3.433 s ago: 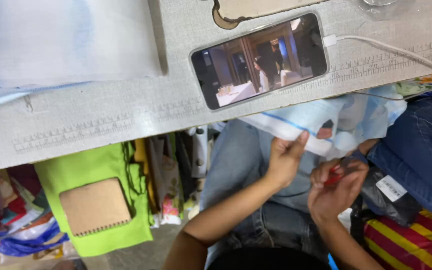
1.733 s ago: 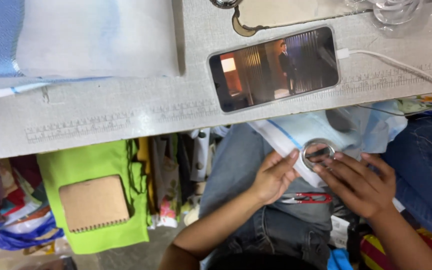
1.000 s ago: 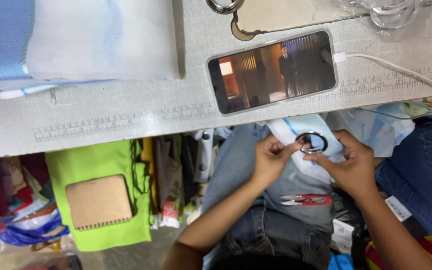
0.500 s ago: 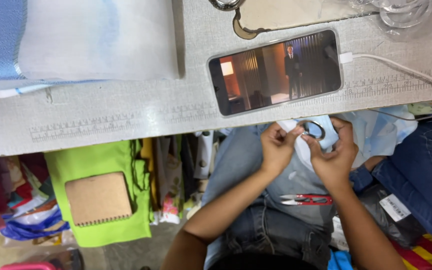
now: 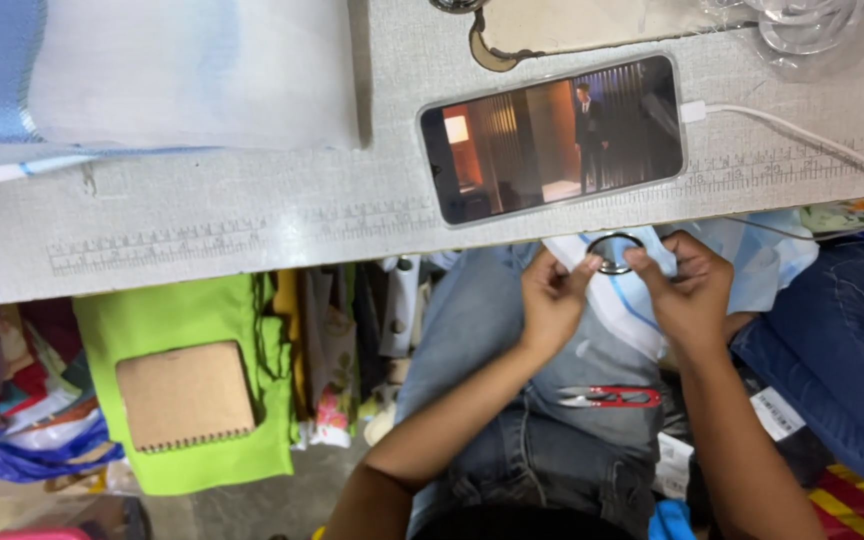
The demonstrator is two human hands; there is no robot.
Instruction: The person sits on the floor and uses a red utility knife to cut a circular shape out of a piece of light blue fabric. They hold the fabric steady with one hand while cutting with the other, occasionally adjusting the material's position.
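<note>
Metal ring (image 5: 614, 253) on pale blue cloth (image 5: 642, 300), pinched between left hand (image 5: 552, 300) and right hand (image 5: 687, 290).

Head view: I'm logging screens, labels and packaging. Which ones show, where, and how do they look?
Phone: flat on the grey table, its lit screen showing a dim indoor scene, white cable plugged in.
White tag: rectangular, on blue denim by the right arm.
White label: on the lap, below the red snips.
Clear plastic wrap: at the table's top right corner.
</note>
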